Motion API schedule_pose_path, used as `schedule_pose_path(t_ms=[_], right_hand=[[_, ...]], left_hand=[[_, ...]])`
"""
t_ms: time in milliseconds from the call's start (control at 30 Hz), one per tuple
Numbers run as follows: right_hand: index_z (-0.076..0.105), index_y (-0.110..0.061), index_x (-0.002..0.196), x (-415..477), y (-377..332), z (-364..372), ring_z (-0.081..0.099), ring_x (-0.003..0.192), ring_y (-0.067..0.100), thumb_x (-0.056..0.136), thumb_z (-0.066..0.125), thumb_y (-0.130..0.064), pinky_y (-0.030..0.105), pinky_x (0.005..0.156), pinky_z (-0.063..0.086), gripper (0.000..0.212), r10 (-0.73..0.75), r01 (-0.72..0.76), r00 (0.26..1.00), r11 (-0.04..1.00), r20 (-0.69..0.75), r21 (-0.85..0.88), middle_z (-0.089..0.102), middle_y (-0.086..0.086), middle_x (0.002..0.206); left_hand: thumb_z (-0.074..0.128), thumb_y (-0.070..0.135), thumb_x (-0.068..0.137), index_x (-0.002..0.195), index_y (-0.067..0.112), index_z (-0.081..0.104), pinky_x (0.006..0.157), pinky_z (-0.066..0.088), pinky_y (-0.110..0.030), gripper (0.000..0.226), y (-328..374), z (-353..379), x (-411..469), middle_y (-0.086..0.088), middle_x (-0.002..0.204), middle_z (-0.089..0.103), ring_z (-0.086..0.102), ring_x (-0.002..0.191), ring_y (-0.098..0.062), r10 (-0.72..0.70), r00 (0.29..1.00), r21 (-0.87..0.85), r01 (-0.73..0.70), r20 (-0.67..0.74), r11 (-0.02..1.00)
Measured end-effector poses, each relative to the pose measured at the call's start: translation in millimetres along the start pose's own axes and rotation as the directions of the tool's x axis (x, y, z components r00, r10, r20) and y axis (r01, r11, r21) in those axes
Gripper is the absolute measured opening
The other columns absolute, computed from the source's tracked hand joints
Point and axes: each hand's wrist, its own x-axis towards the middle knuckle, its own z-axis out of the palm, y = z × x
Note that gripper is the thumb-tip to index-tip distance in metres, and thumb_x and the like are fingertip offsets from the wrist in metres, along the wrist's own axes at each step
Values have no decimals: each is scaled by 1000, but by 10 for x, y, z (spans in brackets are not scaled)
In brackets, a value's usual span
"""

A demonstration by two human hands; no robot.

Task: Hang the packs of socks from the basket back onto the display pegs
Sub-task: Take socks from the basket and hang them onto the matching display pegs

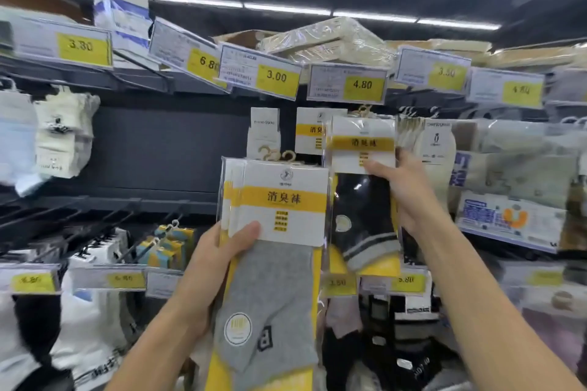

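Centre frame, my left hand [222, 251] grips a stack of about three grey sock packs [282, 200]. My right hand [409, 197] holds one black sock pack [362, 200] beside them.

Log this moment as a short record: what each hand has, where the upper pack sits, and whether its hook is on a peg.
left hand: grips a stack of packs, grey socks in front
right hand: grips one black sock pack, held higher, under the 4.80 price tag
hook of black sock pack: just below that tag; cannot tell whether it is on a peg
behind it: a similar hanging pack
basket: not in view
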Motion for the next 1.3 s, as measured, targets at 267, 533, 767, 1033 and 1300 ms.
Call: schedule_pose_path(t_ms=[267, 533, 767, 1033, 1300], right_hand=[[57, -33, 113, 445, 117, 411, 65, 113, 16, 91, 66, -8, 47, 104, 47, 35, -206, 211, 975, 975, 88, -63, 70, -3, 118], [44, -4, 126, 715, 226, 529, 66, 83, -7, 92, 64, -2, 13, 69, 54, 40, -207, 224, 974, 943, 93, -245, 63, -4, 106], [41, -18, 114, 815, 299, 578, 61, 69, -15, 94, 61, -5, 2, 51, 44, 31, -183, 198, 980, 868, 77, -456, 56, -15, 96], [57, -26, 126, 22, 229, 447, 61, 108, 7, 96, 54, -36, 31, 96, 50, 32, -381, 316, 908, 896, -173, -313, 67, -9, 116], [68, -32, 108, -581, 218, 489, 71, 92, 3, 73, 78, -37, 14, 73, 55, 37, -270, 307, 931, 944, 246, -123, 75, -15, 102]], left_hand=[[79, 39, 77, 112, 16, 75, 73, 61, -33, 42, -11, 54, 236, -14, 117, 74, 74, 102, -33, 24, 997, -54, -21, 68, 998], [73, 37, 81, 113, 22, 74, 78, 60, -31, 35, -70, 109, 375, -11, 121, 73, 72, 108, -30, 41, 983, -83, -26, 181, 996], [73, 39, 79, 112, 23, 75, 80, 60, -32, 37, -143, 125, 419, -9, 121, 73, 71, 109, -29, 33, 978, -70, -19, 208, 997], [72, 35, 84, 114, 22, 73, 76, 61, -28, 32, -156, 53, 432, -6, 116, 75, 73, 105, -26, 104, 988, -75, -96, 114, 993], [60, 42, 92, 129, 20, 64, 91, 58, -35, 44, -210, 73, 507, -4, 126, 71, 68, 116, -24, 225, 964, -33, -222, 140, 974]])
